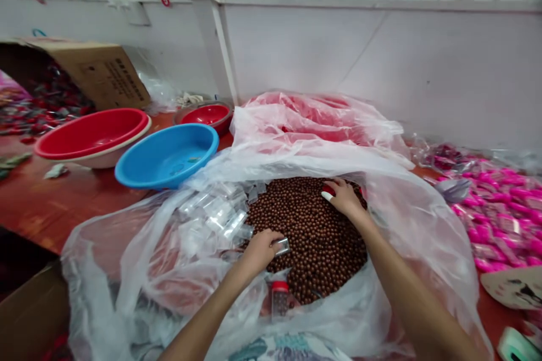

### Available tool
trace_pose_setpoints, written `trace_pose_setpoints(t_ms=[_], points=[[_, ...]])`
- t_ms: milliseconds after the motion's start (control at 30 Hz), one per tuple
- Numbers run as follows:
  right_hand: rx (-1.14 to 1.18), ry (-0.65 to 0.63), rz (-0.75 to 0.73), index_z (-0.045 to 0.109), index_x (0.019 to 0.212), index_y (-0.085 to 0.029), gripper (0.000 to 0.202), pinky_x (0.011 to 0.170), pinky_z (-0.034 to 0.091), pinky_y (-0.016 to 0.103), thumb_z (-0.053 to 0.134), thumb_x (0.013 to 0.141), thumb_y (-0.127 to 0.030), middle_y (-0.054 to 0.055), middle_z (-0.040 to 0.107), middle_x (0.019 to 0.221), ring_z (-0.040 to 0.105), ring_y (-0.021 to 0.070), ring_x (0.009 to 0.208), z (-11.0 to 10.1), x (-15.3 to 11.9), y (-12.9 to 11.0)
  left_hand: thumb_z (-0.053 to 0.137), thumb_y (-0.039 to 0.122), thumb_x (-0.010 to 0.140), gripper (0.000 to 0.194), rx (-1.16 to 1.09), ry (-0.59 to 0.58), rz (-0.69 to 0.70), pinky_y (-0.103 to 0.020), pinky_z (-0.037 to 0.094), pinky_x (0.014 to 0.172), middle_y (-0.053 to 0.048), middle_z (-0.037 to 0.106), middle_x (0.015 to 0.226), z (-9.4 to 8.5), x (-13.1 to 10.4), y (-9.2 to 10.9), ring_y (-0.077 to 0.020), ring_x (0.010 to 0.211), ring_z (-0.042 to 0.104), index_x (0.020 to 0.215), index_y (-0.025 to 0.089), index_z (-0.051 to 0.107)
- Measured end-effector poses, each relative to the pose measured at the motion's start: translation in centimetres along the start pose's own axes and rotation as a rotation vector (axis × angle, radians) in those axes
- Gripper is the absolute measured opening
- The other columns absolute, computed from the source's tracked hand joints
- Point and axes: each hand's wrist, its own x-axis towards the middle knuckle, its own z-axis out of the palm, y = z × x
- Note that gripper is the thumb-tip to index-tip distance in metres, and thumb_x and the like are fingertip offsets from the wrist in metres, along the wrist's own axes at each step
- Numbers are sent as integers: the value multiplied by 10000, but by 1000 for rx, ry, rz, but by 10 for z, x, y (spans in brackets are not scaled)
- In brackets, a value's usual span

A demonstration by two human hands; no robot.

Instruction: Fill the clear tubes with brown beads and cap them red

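My left hand (261, 248) is closed on a small clear plastic container (282, 246), held over the left side of a heap of brown round beads (305, 225). At the far right of the heap my right hand (345, 198) curls its fingers around a small red object (328, 189), whose kind I cannot make out. Something white covers the tip of my right thumb. Several empty clear containers (215, 214) lie left of the beads. Below the heap stands a clear bottle with a red cap (279, 293). Beads and containers rest in a large open translucent plastic bag (423, 225).
A blue basin (169, 158) and a red basin (93, 132) stand to the left, with a smaller red bowl (207, 114) behind. A cardboard box (105, 73) spills red-and-clear pieces. Pink packets (503, 208) pile up at right. Another bag (317, 118) lies against the wall.
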Motion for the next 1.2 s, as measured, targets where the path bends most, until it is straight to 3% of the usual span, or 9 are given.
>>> trace_pose_setpoints(t_ms=[133,200,367,567,700,867,967,1033,1200], points=[[84,-58,-180,590,1124,-229,340,924,349,343,508,796,-187,76,534,1175,473,232,1043,7,-30,-22,567,226,725,281,-163,-8,-40,-278,412,838,-51,673,982,10,12,-1,-191,899,589,976,172,684],[131,-67,-242,597,1100,-241,350,910,367,325,486,788,-128,53,567,1127,500,202,1010,7,-46,-28,568,230,723,299,-298,-38,-109,-271,451,735,-55,679,953,16,16,2,-171,773,606,990,146,673],[242,22,-282,608,1049,-258,312,987,310,404,456,808,-133,32,596,1114,493,208,1073,1,-83,-29,611,239,697,278,-634,-2,-166,-223,424,514,-32,672,777,30,24,15,-104,510,533,941,124,678],[603,251,-91,532,1144,-263,300,988,334,417,416,868,-292,48,557,1182,481,213,1111,1,-131,-27,700,247,624,301,-925,54,-232,-222,449,515,-16,634,710,44,32,24,-108,547,542,894,117,675],[647,190,67,493,1173,-251,323,949,372,389,381,884,-344,60,556,1184,507,211,1078,9,-155,-24,717,255,614,401,-999,52,-235,-258,504,585,-43,623,796,49,33,24,-140,677,576,977,99,648],[635,192,138,530,1077,-227,284,895,402,408,433,850,-366,73,600,1071,544,232,992,20,-163,-22,740,246,592,460,-1061,29,-229,-287,520,649,-52,626,827,49,29,22,-133,700,579,1012,88,641],[918,168,242,476,1044,-232,278,638,493,318,472,834,-414,74,608,1058,606,192,788,21,-161,-29,746,235,588,454,-1072,9,-225,-283,511,674,-70,655,860,45,24,22,-133,705,587,1007,87,653],[1134,137,308,438,1024,-235,299,461,452,250,497,821,-447,63,624,994,604,161,648,19,-159,-35,751,245,589,453,-1083,-9,-233,-282,508,682,-84,667,905,41,20,24,-144,728,598,1005,92,658],[1380,58,374,477,1052,-240,336,435,438,201,580,778,-406,-23,587,750,571,119,572,19,-154,-44,749,268,617,457,-1116,-75,-273,-292,524,678,-100,664,984,29,8,26,-166,781,613,1035,115,648]])
